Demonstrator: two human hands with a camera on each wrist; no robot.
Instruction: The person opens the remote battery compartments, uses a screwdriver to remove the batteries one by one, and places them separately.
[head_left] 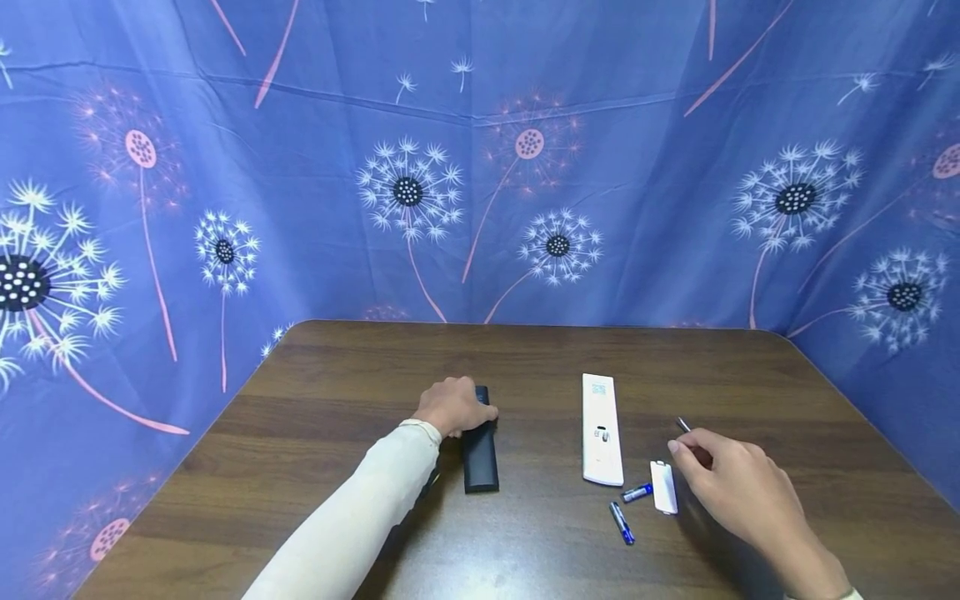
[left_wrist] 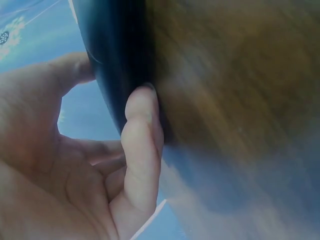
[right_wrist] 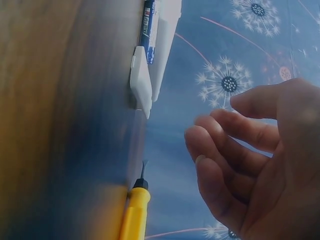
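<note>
My left hand (head_left: 454, 406) grips the far end of a black remote (head_left: 480, 454) lying on the dark wooden table (head_left: 315, 467); in the left wrist view its fingers (left_wrist: 142, 135) curl round the black remote (left_wrist: 117, 55). A white remote (head_left: 602, 429) lies right of centre. Beside it are a white battery cover (head_left: 663, 487) and two blue batteries (head_left: 637, 492) (head_left: 622, 522). My right hand (head_left: 712, 467) hovers with relaxed fingers over a yellow screwdriver (right_wrist: 135, 212), holding nothing. The screwdriver's metal tip (head_left: 683, 424) pokes out beyond the hand. The battery cover (right_wrist: 141, 82) shows in the right wrist view too.
A blue cloth with dandelion print (head_left: 480, 167) walls the table on three sides. The table's rounded far corners and edges lie close to the cloth.
</note>
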